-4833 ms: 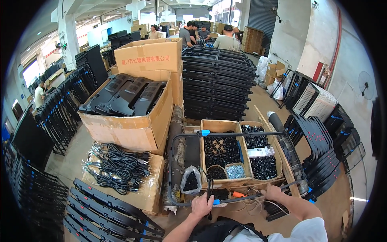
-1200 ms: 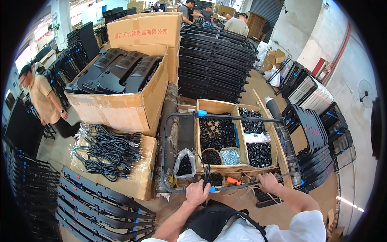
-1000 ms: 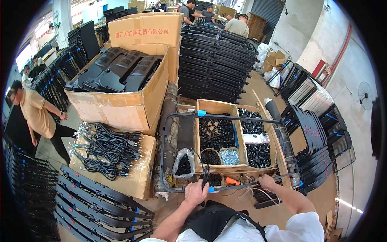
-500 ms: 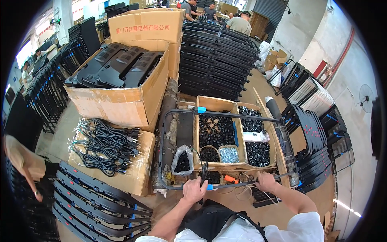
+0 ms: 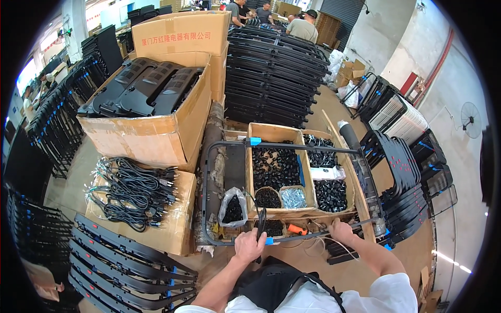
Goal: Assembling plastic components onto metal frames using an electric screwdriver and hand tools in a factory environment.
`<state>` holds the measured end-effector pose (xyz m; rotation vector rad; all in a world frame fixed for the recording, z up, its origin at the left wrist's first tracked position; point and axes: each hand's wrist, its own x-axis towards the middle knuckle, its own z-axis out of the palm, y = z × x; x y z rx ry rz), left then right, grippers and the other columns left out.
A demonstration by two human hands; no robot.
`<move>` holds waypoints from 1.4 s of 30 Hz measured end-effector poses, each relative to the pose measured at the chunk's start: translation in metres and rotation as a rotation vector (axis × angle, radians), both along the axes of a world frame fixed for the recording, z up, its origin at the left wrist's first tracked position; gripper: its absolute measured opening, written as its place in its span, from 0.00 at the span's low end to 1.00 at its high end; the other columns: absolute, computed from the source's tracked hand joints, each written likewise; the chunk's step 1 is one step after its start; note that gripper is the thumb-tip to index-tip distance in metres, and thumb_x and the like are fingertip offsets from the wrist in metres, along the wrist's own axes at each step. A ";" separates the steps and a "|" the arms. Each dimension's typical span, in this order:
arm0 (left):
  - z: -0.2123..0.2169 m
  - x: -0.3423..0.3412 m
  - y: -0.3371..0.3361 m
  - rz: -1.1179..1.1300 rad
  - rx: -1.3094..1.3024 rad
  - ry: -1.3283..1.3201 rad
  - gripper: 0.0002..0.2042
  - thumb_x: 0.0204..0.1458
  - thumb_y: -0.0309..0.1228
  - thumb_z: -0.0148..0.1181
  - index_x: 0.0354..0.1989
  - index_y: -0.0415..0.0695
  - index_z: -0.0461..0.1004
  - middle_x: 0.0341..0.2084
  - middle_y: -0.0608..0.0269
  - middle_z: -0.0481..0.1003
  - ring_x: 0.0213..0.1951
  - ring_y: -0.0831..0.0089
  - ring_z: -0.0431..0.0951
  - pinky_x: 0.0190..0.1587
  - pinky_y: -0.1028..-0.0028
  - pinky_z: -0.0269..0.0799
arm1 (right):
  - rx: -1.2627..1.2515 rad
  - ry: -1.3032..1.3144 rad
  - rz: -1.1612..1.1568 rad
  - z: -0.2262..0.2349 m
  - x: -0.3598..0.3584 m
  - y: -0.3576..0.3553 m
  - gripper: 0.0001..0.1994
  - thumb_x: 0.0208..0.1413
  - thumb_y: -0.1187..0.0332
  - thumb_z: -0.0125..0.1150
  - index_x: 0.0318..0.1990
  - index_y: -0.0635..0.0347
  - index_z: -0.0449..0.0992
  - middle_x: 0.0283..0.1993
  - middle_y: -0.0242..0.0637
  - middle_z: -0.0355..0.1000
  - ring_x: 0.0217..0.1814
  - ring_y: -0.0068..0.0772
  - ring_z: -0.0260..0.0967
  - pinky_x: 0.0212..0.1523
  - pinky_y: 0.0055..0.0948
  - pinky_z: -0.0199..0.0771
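Observation:
A black rectangular tube frame [image 5: 292, 147] with blue clips lies across a workbench, its long near bar toward me. My left hand [image 5: 248, 246] is closed around a folded black cord [image 5: 261, 223], beside the blue clip [image 5: 269, 241] on that bar. Fingers curled, my right hand [image 5: 340, 230] grips the near bar farther right; its fingertips are partly hidden. Under the frame sits a wooden parts box [image 5: 309, 172] holding black plastic parts [image 5: 276, 169] and silver screws [image 5: 293, 198]. An orange-handled tool [image 5: 297, 229] lies between my hands, near a thin pale cord [image 5: 334, 241].
Left of the bench, coiled power cords [image 5: 138, 193] lie on a cardboard box [image 5: 180, 214]. Behind them stands a carton [image 5: 135, 138] of black plastic covers [image 5: 151, 88]. Stacked black frames [image 5: 274, 78] rise beyond the bench, with more at right [image 5: 399, 167]. Several people work at the back.
The view has shifted slightly, moving the scene a little left. Both hands keep their places at the near bar. The person at the far left has moved mostly out of view.

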<state>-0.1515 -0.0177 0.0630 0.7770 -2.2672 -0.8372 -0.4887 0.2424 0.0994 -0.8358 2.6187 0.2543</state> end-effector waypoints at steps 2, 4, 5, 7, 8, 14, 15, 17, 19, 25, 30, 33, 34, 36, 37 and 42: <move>0.000 0.000 0.000 0.000 -0.012 -0.033 0.17 0.61 0.42 0.63 0.27 0.42 0.74 0.20 0.49 0.78 0.25 0.47 0.80 0.35 0.53 0.75 | 0.028 0.023 0.028 -0.002 -0.002 0.000 0.18 0.63 0.58 0.60 0.47 0.65 0.70 0.42 0.55 0.80 0.49 0.59 0.79 0.54 0.51 0.79; 0.000 0.003 0.002 -0.003 0.007 -0.016 0.17 0.61 0.41 0.63 0.27 0.41 0.73 0.20 0.46 0.77 0.26 0.45 0.80 0.33 0.51 0.74 | 0.059 0.044 0.060 0.005 -0.001 0.000 0.17 0.62 0.59 0.60 0.47 0.65 0.70 0.40 0.53 0.80 0.47 0.58 0.79 0.53 0.51 0.80; 0.001 0.003 0.003 -0.002 0.028 0.003 0.17 0.60 0.40 0.63 0.26 0.40 0.72 0.20 0.44 0.77 0.26 0.42 0.79 0.32 0.50 0.74 | 0.015 0.081 0.337 0.019 0.004 -0.001 0.19 0.64 0.57 0.57 0.49 0.67 0.70 0.40 0.55 0.80 0.45 0.59 0.80 0.52 0.52 0.80; 0.001 0.003 0.005 -0.003 0.040 0.006 0.17 0.60 0.41 0.63 0.26 0.40 0.72 0.20 0.44 0.77 0.26 0.42 0.79 0.33 0.49 0.74 | -0.015 0.124 0.657 0.020 0.003 0.003 0.20 0.67 0.56 0.52 0.48 0.69 0.73 0.40 0.56 0.79 0.36 0.57 0.80 0.45 0.51 0.83; 0.001 0.003 0.005 -0.015 0.050 0.012 0.17 0.61 0.41 0.63 0.27 0.39 0.73 0.20 0.44 0.77 0.26 0.42 0.79 0.33 0.49 0.74 | -0.005 0.123 0.642 -0.007 -0.011 0.013 0.20 0.67 0.56 0.52 0.48 0.69 0.73 0.40 0.56 0.79 0.36 0.57 0.80 0.45 0.51 0.83; -0.005 0.003 -0.002 0.006 0.007 -0.061 0.16 0.62 0.42 0.62 0.30 0.41 0.74 0.23 0.46 0.78 0.28 0.43 0.79 0.36 0.49 0.73 | 0.225 -0.466 -0.297 0.056 0.005 -0.044 0.23 0.69 0.54 0.51 0.53 0.69 0.72 0.46 0.61 0.81 0.51 0.54 0.82 0.50 0.52 0.81; -0.002 0.002 -0.003 0.017 -0.004 -0.059 0.16 0.62 0.42 0.62 0.31 0.40 0.74 0.23 0.46 0.78 0.29 0.43 0.79 0.36 0.49 0.74 | 0.146 -0.242 0.004 0.064 0.015 -0.031 0.23 0.68 0.52 0.55 0.51 0.68 0.72 0.44 0.60 0.81 0.48 0.54 0.82 0.49 0.51 0.80; -0.005 -0.002 -0.007 -0.026 0.024 -0.045 0.16 0.62 0.42 0.62 0.32 0.39 0.75 0.23 0.46 0.78 0.29 0.44 0.80 0.37 0.50 0.74 | 0.035 0.050 0.541 0.057 0.005 -0.007 0.22 0.65 0.50 0.60 0.47 0.65 0.73 0.41 0.55 0.80 0.42 0.54 0.80 0.46 0.50 0.79; -0.010 -0.005 -0.009 -0.039 0.039 -0.030 0.16 0.62 0.42 0.62 0.32 0.39 0.74 0.23 0.48 0.78 0.28 0.45 0.80 0.37 0.51 0.74 | -0.016 0.125 0.802 0.036 -0.012 0.007 0.21 0.64 0.50 0.63 0.44 0.61 0.72 0.36 0.52 0.79 0.38 0.53 0.78 0.44 0.48 0.77; -0.015 0.000 -0.004 -0.018 0.084 -0.024 0.16 0.63 0.42 0.62 0.31 0.41 0.74 0.22 0.51 0.78 0.27 0.48 0.81 0.37 0.54 0.75 | 0.091 -0.409 -0.353 0.023 -0.002 -0.018 0.19 0.71 0.56 0.46 0.39 0.64 0.74 0.33 0.53 0.82 0.28 0.55 0.81 0.42 0.49 0.82; -0.010 -0.001 0.000 -0.019 0.075 -0.010 0.16 0.62 0.41 0.63 0.30 0.41 0.73 0.21 0.53 0.78 0.27 0.50 0.81 0.36 0.55 0.74 | 0.225 -0.075 0.187 0.036 0.003 0.003 0.21 0.70 0.53 0.47 0.41 0.65 0.75 0.36 0.53 0.82 0.40 0.52 0.82 0.46 0.53 0.80; -0.007 -0.001 -0.002 -0.016 0.076 0.003 0.16 0.62 0.41 0.63 0.30 0.41 0.73 0.21 0.53 0.78 0.27 0.50 0.81 0.36 0.55 0.74 | 0.085 0.141 0.599 0.030 0.002 0.007 0.21 0.69 0.54 0.49 0.36 0.66 0.74 0.32 0.52 0.80 0.39 0.52 0.81 0.43 0.53 0.78; -0.008 -0.002 -0.003 -0.020 0.082 -0.005 0.16 0.62 0.41 0.63 0.30 0.41 0.73 0.21 0.53 0.78 0.27 0.50 0.81 0.36 0.55 0.74 | 0.085 0.142 0.597 0.026 -0.002 0.003 0.21 0.69 0.54 0.49 0.36 0.66 0.74 0.32 0.52 0.80 0.39 0.52 0.81 0.43 0.53 0.78; -0.007 -0.003 -0.002 -0.034 0.088 -0.010 0.16 0.62 0.41 0.63 0.30 0.41 0.73 0.21 0.53 0.78 0.27 0.50 0.81 0.36 0.55 0.74 | 0.247 -0.316 -0.014 0.020 -0.010 -0.006 0.21 0.68 0.54 0.49 0.36 0.67 0.74 0.26 0.51 0.78 0.36 0.53 0.80 0.44 0.53 0.78; -0.009 -0.002 -0.004 -0.019 0.089 -0.009 0.16 0.63 0.41 0.62 0.30 0.41 0.73 0.21 0.53 0.78 0.27 0.49 0.81 0.36 0.55 0.74 | 0.024 -0.467 -0.588 0.026 -0.001 -0.021 0.22 0.68 0.52 0.49 0.37 0.68 0.74 0.25 0.51 0.78 0.37 0.53 0.82 0.46 0.51 0.79; -0.007 -0.004 -0.004 -0.018 0.075 0.012 0.16 0.63 0.41 0.62 0.30 0.41 0.73 0.22 0.52 0.79 0.27 0.49 0.81 0.36 0.54 0.74 | 0.125 0.082 0.256 0.026 -0.002 0.001 0.23 0.67 0.51 0.52 0.37 0.67 0.76 0.28 0.52 0.80 0.41 0.54 0.83 0.47 0.49 0.80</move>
